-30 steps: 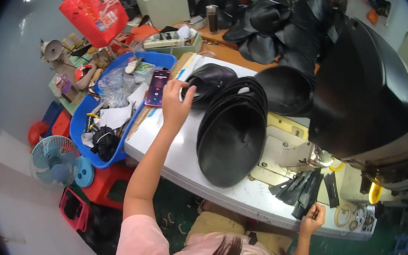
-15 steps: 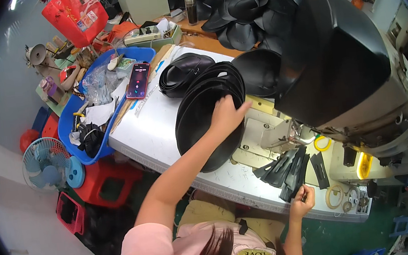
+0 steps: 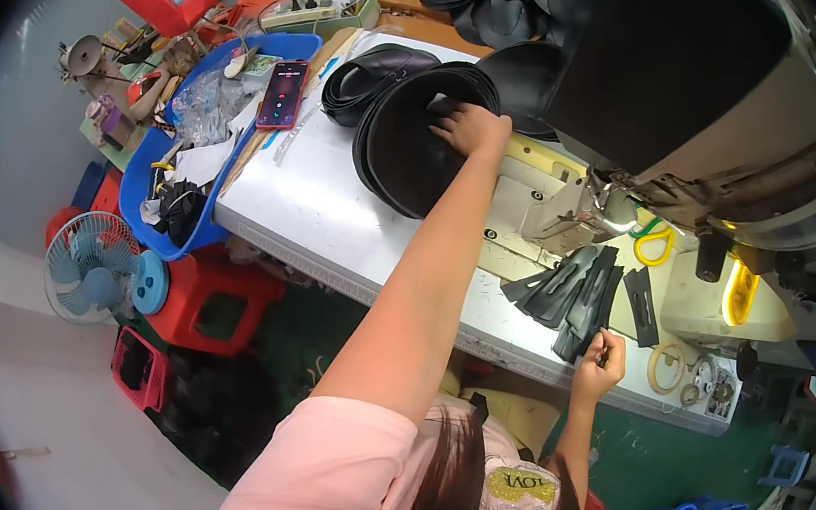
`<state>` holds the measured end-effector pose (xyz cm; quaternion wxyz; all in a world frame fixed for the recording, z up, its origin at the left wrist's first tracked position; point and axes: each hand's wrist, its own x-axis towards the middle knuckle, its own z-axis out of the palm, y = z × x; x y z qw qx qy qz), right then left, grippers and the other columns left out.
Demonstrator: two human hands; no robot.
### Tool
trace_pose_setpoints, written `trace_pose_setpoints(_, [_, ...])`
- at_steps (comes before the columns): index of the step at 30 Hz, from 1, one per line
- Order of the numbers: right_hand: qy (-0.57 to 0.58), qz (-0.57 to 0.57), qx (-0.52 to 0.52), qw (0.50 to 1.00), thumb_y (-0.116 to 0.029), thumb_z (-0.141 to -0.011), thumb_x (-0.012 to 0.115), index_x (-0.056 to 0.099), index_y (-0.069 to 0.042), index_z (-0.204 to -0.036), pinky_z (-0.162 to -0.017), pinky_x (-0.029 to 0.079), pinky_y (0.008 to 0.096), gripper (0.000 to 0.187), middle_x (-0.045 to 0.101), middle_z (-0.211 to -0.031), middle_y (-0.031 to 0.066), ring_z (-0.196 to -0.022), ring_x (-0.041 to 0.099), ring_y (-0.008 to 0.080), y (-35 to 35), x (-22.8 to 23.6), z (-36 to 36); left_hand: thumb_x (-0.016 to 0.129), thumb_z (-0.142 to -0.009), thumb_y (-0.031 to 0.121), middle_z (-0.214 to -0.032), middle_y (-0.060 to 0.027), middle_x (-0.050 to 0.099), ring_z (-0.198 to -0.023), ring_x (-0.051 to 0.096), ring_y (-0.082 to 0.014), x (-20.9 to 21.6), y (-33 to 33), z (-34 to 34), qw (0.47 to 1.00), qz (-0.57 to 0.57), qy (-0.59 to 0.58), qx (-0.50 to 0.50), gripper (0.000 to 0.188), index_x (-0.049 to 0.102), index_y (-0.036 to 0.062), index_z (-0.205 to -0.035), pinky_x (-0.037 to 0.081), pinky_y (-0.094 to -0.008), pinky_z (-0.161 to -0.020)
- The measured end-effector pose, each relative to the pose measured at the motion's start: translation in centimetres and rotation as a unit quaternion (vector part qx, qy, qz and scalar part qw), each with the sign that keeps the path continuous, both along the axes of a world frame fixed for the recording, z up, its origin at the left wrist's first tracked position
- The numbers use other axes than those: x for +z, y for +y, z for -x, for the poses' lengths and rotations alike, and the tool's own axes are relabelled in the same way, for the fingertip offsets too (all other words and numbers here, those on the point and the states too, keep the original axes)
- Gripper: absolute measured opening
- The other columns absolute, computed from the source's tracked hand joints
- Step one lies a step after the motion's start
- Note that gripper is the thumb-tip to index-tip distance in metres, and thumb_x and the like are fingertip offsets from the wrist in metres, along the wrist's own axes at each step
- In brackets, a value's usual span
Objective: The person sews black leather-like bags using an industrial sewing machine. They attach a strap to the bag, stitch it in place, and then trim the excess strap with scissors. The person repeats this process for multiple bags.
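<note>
A stack of curved black leather-like pieces (image 3: 402,160) stands on the white sewing table, its hollow side facing me. My left hand (image 3: 477,131) reaches over its right rim; the fingers lie against the inside and the thumb is near the outer edge. Beside the near edge of the table my right hand (image 3: 599,366) is closed, fingertips pinched together. A small dark bit shows in it, too small to make out. Just above that hand fans a pile of black slotted strips (image 3: 574,296), with one separate strip (image 3: 641,307) to the right.
A sewing machine (image 3: 714,109) fills the right side, its needle area close to the strips. Yellow-handled scissors (image 3: 654,245) lie by it. Another rolled black bundle (image 3: 368,83) and a phone (image 3: 283,95) are farther left, next to a blue basket (image 3: 157,245). A tape roll (image 3: 666,369) sits near the front corner.
The stack has shifted away from the table's front edge, with my left arm stretched farther out. My right hand stays closed by the strips. The whole view has tilted downward.
</note>
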<state>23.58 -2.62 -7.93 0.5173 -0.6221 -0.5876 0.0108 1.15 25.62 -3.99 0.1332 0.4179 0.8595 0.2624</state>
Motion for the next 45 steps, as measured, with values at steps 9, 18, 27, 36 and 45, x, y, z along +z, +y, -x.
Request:
trace_pose_setpoints(9, [-0.01,0.021,0.005,1.0,0.002,-0.077,0.054,0.056,0.004,-0.079,-0.049,0.035,0.026,0.003,0.049,-0.068,0.0079,-0.055,0.042,0.016,0.1,-0.2,-0.1,0.058,-0.066,0.018,-0.092,-0.0138,0.059,-0.088,0.055,-0.0266,-1.3,-0.4,-0.3,0.988,-0.129,0.083,-0.002,0.026,0.057,0.0015,-0.086,0.043,-0.0378,-0.076])
trace_pose_setpoints(18, [-0.043,0.042,-0.006,0.998,0.0,-0.078,0.056,0.056,0.004,-0.08,-0.052,0.038,0.0266,0.004,0.05,-0.069,0.0072,-0.057,0.045,0.0161,0.1,-0.7,-0.4,0.051,-0.07,0.008,-0.092,-0.0125,0.059,-0.091,0.053,-0.0274,2.4,-2.8,-4.4,0.929,-0.194,0.174,-0.263,0.025,0.06,0.0034,-0.093,0.03,-0.0493,-0.089])
trace_pose_setpoints(27, [-0.111,-0.014,-0.036,0.993,-0.006,-0.082,0.054,0.055,0.003,-0.078,-0.046,0.034,0.0272,0.01,0.046,-0.064,0.0067,-0.052,0.04,0.016,-0.1,-0.8,0.3,0.067,-0.06,0.022,-0.104,-0.0095,0.058,-0.108,0.048,-0.0256,0.3,7.8,-3.7,0.822,-0.212,0.006,-0.528,0.053,0.056,0.0152,-0.112,0.018,-0.0481,-0.103])
trace_pose_setpoints(36, [-0.092,0.008,-0.018,0.996,-0.002,-0.079,0.053,0.054,0.004,-0.08,-0.047,0.032,0.0259,0.006,0.045,-0.064,0.0063,-0.052,0.038,0.0137,0.1,-0.8,0.1,0.068,-0.06,0.028,-0.107,-0.0174,0.055,-0.109,0.045,-0.0315,-1.6,5.6,-0.7,0.819,-0.277,-0.068,-0.498,0.06,0.053,0.0035,-0.113,0.032,-0.0361,-0.098])
trace_pose_setpoints(45, [-0.048,0.014,-0.011,0.999,0.002,-0.075,0.053,0.056,0.002,-0.081,-0.045,0.032,0.0248,0.006,0.045,-0.063,0.0079,-0.05,0.041,0.0148,0.0,-0.5,0.3,0.071,-0.06,0.023,-0.091,-0.0122,0.053,-0.098,0.046,-0.0311,2.4,-4.2,14.4,0.868,-0.384,0.281,-0.142,0.046,0.053,0.0041,-0.097,0.029,-0.0471,-0.093])
